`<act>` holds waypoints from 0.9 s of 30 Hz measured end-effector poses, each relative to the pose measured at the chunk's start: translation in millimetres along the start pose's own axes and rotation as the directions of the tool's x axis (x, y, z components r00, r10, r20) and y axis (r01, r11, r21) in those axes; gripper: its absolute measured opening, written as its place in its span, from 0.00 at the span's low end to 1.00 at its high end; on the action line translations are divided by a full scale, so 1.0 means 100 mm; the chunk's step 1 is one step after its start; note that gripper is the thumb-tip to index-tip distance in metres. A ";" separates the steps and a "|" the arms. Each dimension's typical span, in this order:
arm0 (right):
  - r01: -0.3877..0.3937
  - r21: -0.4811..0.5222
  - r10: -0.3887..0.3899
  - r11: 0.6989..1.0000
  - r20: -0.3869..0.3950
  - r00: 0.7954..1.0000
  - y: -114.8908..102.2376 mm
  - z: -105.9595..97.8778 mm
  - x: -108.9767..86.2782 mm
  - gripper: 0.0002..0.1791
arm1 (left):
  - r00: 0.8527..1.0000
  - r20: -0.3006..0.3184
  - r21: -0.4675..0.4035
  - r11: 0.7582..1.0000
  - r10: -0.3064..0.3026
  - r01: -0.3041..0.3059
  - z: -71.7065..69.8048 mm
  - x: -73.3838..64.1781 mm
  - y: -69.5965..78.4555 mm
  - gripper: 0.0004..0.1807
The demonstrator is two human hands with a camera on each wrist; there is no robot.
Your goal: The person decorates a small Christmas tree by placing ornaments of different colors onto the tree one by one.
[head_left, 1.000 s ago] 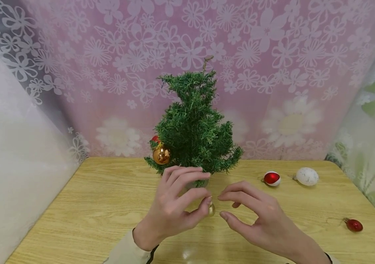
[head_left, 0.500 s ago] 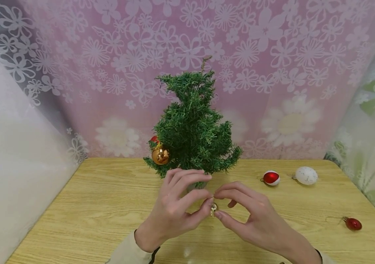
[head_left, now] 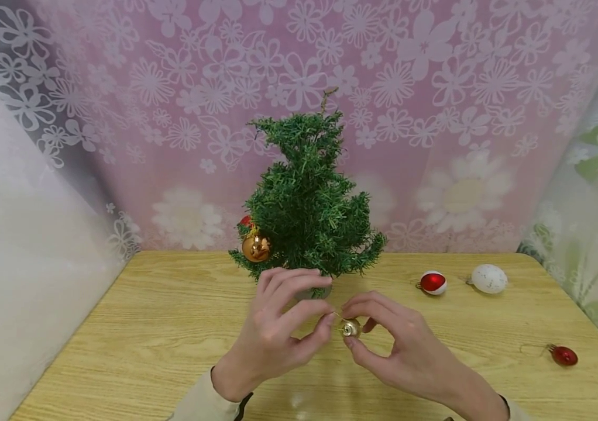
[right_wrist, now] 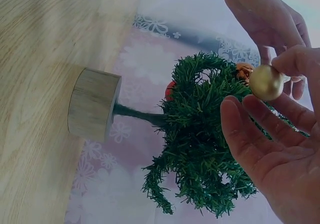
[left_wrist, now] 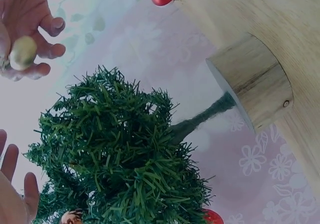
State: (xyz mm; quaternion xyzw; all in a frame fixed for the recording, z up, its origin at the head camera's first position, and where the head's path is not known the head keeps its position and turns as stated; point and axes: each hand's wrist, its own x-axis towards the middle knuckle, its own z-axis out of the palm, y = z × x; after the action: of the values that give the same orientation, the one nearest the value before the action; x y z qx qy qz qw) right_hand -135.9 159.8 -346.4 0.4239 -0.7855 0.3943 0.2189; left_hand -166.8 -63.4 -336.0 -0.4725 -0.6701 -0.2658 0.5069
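Between the fingertips of my right hand [head_left: 404, 342] is a small gold Christmas bauble [head_left: 353, 326], pinched by thumb and index finger. Its cap faces my left hand [head_left: 280, 330], whose thumb and index finger pinch the thin gold thread. In the right wrist view the bauble [right_wrist: 266, 82] shows round and smooth. Just behind both hands stands a small artificial Christmas tree [head_left: 309, 204]. A shiny copper bauble [head_left: 255, 249] hangs at its lower left, with a partly hidden red bauble [head_left: 246, 221] behind that.
On the table's right side lie a red-and-white bauble [head_left: 433, 283], a white speckled bauble [head_left: 489, 279] and a dark red bauble [head_left: 564, 355]. The tree's round wooden base [left_wrist: 255, 81] stands on the wooden table [head_left: 172, 316]. A pink flowered cloth [head_left: 215, 117] hangs behind.
The gold bauble hung by my left fingertips with the right hand apart. My right hand has moved left and taken hold of it, and the bauble has turned and shifted slightly right.
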 end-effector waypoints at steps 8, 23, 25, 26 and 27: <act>-0.045 0.040 0.045 0.998 -0.008 0.999 -0.02 -0.04 -0.02 0.28 | 0.999 0.001 0.004 0.999 -0.052 0.052 -0.01 -0.03 0.00 0.10; -0.161 0.072 0.159 0.984 0.035 0.987 -0.07 -0.03 -0.02 0.20 | 0.998 -0.032 0.000 0.999 -0.049 0.049 0.02 -0.03 0.04 0.10; -0.146 0.049 0.145 0.988 0.017 0.989 -0.06 -0.01 -0.01 0.18 | 0.998 -0.035 -0.003 0.999 -0.047 0.047 0.02 -0.03 0.03 0.10; -0.143 0.035 0.143 0.989 0.012 0.990 -0.06 0.00 -0.01 0.17 | 0.998 -0.035 -0.004 0.999 -0.048 0.048 0.02 -0.03 0.03 0.10; -0.143 0.024 0.143 0.989 0.010 0.990 -0.05 0.00 0.00 0.17 | 0.998 -0.032 -0.004 0.999 -0.050 0.050 0.02 -0.03 0.03 0.10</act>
State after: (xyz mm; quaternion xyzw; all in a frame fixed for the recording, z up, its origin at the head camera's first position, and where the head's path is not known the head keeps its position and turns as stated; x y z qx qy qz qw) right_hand -131.1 157.9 -344.4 0.3706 -0.8100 0.4167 0.1816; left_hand -164.9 -61.2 -340.0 -0.4519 -0.6731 -0.2871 0.5102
